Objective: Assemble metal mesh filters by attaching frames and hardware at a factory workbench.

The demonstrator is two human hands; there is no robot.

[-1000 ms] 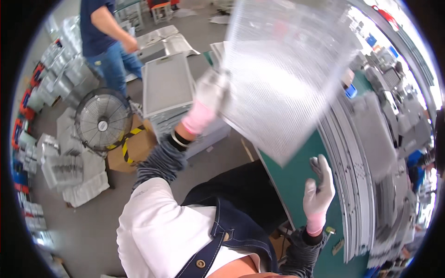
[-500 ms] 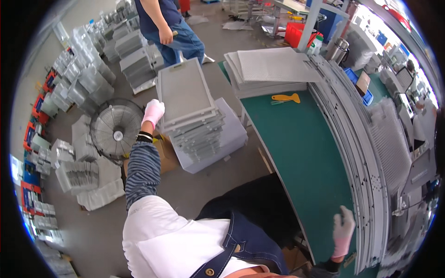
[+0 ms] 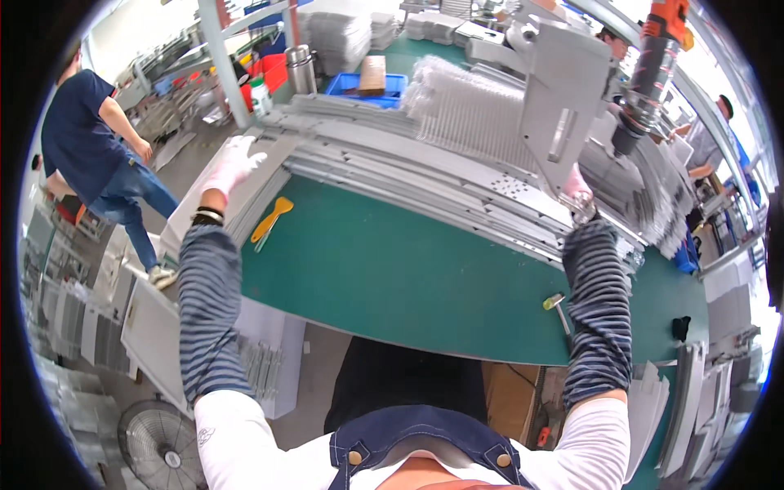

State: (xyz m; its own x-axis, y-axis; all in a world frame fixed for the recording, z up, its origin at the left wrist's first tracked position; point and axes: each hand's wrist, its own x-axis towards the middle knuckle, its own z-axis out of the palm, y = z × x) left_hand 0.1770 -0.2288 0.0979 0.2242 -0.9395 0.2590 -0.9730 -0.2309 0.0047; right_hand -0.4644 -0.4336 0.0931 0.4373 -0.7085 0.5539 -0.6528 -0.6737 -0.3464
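Observation:
My left hand, in a white and pink glove, is over the stacked light-grey mesh panels at the bench's left end. Its fingers are spread; whether it touches the top panel is unclear. My right hand, also gloved, reaches to the far right of the bench, by the ends of the long grey metal strips. It is beside the lower end of an upright grey plate with a slot. Its fingers are blurred and partly hidden, so any hold is unclear.
On the green bench top lie a yellow scraper and a small hammer. An orange power driver hangs at upper right. Behind the strips are a blue tray and a steel flask. A person walks at left.
My view has swung right, from the panel stack beside the fan to the bench. My left hand has left that stack's frame edge; my right hand has moved from the bench's near side to the strips.

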